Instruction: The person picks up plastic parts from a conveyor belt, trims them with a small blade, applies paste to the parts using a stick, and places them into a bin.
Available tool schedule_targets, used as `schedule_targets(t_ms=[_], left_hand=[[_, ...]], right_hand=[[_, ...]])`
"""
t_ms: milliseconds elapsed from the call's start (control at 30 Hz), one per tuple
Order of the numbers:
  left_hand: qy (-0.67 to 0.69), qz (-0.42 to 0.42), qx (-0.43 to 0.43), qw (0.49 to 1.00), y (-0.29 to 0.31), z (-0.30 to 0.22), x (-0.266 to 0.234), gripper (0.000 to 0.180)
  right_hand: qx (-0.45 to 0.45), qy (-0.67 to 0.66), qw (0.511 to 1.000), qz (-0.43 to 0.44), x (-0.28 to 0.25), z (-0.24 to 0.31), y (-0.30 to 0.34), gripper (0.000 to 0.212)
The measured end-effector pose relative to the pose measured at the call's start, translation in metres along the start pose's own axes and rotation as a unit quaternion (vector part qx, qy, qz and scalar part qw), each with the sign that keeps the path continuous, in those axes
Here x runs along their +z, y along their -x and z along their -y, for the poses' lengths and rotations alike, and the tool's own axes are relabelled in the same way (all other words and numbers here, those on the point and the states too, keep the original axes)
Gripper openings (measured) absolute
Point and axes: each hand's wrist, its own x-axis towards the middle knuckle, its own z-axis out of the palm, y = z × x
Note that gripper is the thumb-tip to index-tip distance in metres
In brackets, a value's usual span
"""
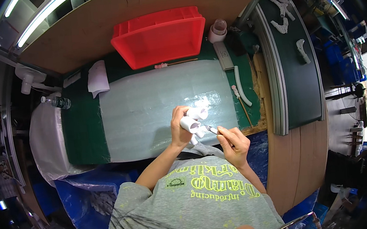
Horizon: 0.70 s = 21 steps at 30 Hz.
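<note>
My left hand (179, 122) is closed around a white plastic part (189, 123) with several tube-shaped ends, one round opening facing up toward me. In my right hand (235, 144), thumb and fingers pinch a small knife-like tool (211, 130) with a thin metal blade. Its tip points left and lies at or very near the smaller tubes of the part; whether it touches cannot be made out. Both hands are above the near edge of the table, over a sheet of clear plastic film (148, 113). My left fingers hide part of the white piece.
A red plastic bin (159, 40) stands at the back. Right of the film lie a curved white tube (242, 87) and a thin brush-like stick (244, 105). Beyond is a green conveyor (295, 70) with several white parts. A bottle (56, 102) lies left; a blue lined bin (87, 210) is lower left.
</note>
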Motion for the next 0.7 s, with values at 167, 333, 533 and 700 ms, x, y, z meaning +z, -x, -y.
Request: schedule_targets(t_ms=[167, 333, 533, 700], left_hand=[[-0.003, -0.033, -0.001, 0.999, -0.004, -0.013, 0.000, 0.023], [-0.070, -0.076, 0.061, 0.993, -0.011, -0.023, -0.003, 0.024], [-0.117, -0.077, 0.092, 0.986, -0.014, -0.025, -0.007, 0.028], [-0.120, -0.098, 0.126, 0.980, -0.018, -0.023, -0.011, 0.029]], right_hand=[[-0.020, 0.016, 1.000, 0.012, 0.006, 0.001, 0.000, 0.023], [-0.020, 0.020, 0.999, 0.022, 0.010, 0.004, -0.001, 0.022], [-0.018, 0.026, 0.999, 0.026, 0.010, 0.005, -0.002, 0.021], [0.009, 0.019, 1.000, 0.023, 0.001, 0.002, -0.006, 0.022]])
